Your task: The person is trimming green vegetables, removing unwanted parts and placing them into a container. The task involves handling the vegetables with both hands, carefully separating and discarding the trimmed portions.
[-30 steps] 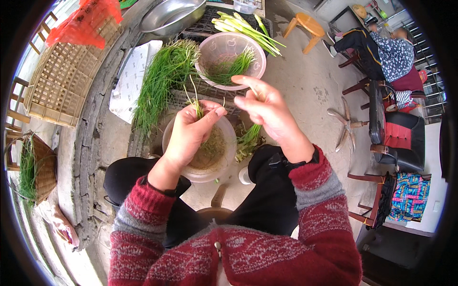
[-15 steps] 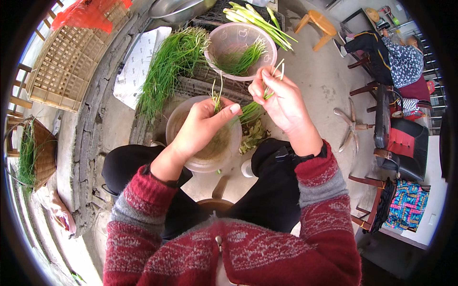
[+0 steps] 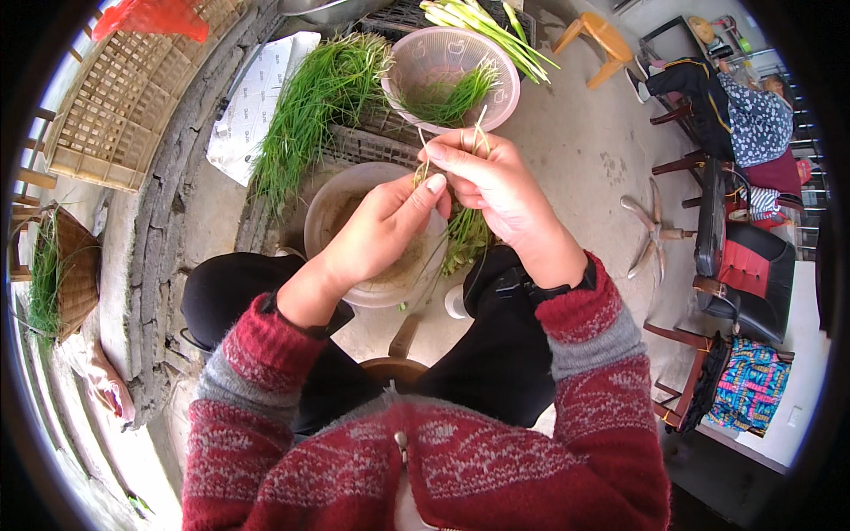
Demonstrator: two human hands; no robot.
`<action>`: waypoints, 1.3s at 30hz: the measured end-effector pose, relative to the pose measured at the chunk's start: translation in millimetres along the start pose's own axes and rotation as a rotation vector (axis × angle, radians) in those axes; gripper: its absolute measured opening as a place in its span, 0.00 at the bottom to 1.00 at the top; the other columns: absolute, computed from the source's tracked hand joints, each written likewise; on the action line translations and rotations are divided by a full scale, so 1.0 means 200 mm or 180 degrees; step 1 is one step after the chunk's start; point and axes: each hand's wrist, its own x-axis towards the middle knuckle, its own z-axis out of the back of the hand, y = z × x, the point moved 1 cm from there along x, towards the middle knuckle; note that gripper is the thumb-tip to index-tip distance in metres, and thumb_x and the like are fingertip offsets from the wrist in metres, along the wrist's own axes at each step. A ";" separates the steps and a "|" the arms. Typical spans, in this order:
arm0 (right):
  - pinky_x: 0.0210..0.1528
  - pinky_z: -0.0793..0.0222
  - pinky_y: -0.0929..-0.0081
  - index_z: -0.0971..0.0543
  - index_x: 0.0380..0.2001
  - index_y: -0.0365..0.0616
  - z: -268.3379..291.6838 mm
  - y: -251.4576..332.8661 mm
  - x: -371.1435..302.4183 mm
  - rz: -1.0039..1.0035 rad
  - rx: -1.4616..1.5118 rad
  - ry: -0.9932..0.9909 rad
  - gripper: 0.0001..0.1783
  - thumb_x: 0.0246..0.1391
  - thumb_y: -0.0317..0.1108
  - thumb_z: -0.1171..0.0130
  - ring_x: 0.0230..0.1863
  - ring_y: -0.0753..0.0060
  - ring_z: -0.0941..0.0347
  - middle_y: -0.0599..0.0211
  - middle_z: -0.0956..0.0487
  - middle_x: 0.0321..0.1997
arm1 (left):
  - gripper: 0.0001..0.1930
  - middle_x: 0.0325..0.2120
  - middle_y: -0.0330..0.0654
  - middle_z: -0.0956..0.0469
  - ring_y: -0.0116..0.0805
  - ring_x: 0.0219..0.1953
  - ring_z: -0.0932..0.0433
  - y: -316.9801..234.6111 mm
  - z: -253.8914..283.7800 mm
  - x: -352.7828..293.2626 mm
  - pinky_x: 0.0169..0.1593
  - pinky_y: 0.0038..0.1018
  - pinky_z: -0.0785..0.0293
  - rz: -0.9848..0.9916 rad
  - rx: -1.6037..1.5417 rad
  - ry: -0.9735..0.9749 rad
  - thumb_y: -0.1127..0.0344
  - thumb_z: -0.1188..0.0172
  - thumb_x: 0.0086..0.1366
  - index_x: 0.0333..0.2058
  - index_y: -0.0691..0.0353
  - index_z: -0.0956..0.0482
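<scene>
White printed sheet (image 3: 255, 111) lies left; left hand (image 3: 386, 220) and right hand (image 3: 491, 186) each pinch slender stems (image 3: 480, 126) near the basin's (image 3: 324, 217) rim; concrete floor (image 3: 584, 133) stretches rightward.

we spot print in two places. on the white sheet (image 3: 252, 115), upper l. of view, we see sm. dk. marks, each approx. a short wd. long, rptd. at intervals across the pale face; they sit at a slant & are too tiny for us to read w/ certainty. on the blue patterned fabric (image 3: 751, 385), lower r., we see letter-like shapes in pink, yellow etc., packed close in lines over the cloth; curves & blur break them up, so we can't make out full wds.
</scene>
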 end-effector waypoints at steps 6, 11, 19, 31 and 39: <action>0.16 0.54 0.88 0.24 0.41 0.41 0.03 0.01 0.01 0.0886 0.0185 -0.0635 0.08 0.62 0.33 0.46 0.16 0.91 0.47 0.83 0.37 0.20 | 0.19 0.20 0.29 0.35 0.20 0.25 0.38 0.03 0.04 -0.01 0.31 0.20 0.37 0.0224 0.0107 -0.0069 0.55 0.55 0.74 0.29 0.62 0.25; 0.16 0.56 0.87 0.26 0.41 0.40 0.19 0.15 -0.03 0.1619 0.0717 -0.0689 0.10 0.64 0.36 0.48 0.16 0.89 0.51 0.82 0.42 0.19 | 0.21 0.17 0.27 0.38 0.17 0.22 0.43 0.09 0.11 -0.01 0.26 0.18 0.44 0.0245 0.1037 -0.0236 0.55 0.54 0.73 0.24 0.60 0.26; 0.16 0.57 0.86 0.28 0.41 0.41 0.27 0.19 -0.07 0.1447 0.0952 -0.0607 0.10 0.67 0.37 0.52 0.15 0.88 0.53 0.82 0.45 0.18 | 0.19 0.15 0.26 0.38 0.16 0.19 0.42 0.06 0.19 -0.03 0.22 0.17 0.46 0.1022 -0.0144 -0.0738 0.52 0.50 0.71 0.27 0.60 0.25; 0.17 0.57 0.87 0.28 0.42 0.40 0.19 0.15 -0.06 0.1095 0.0712 -0.0320 0.10 0.67 0.35 0.54 0.15 0.89 0.53 0.82 0.44 0.18 | 0.10 0.15 0.24 0.44 0.15 0.16 0.49 -0.04 0.14 -0.02 0.19 0.16 0.55 0.0912 -0.1304 -0.0320 0.60 0.52 0.71 0.34 0.59 0.28; 0.16 0.56 0.89 0.27 0.40 0.39 0.08 0.09 -0.05 0.0852 0.0450 -0.0263 0.09 0.65 0.34 0.50 0.16 0.91 0.52 0.83 0.42 0.19 | 0.10 0.15 0.24 0.45 0.15 0.16 0.49 -0.09 0.14 -0.04 0.19 0.16 0.56 0.0671 -0.1580 -0.0201 0.63 0.49 0.69 0.39 0.64 0.27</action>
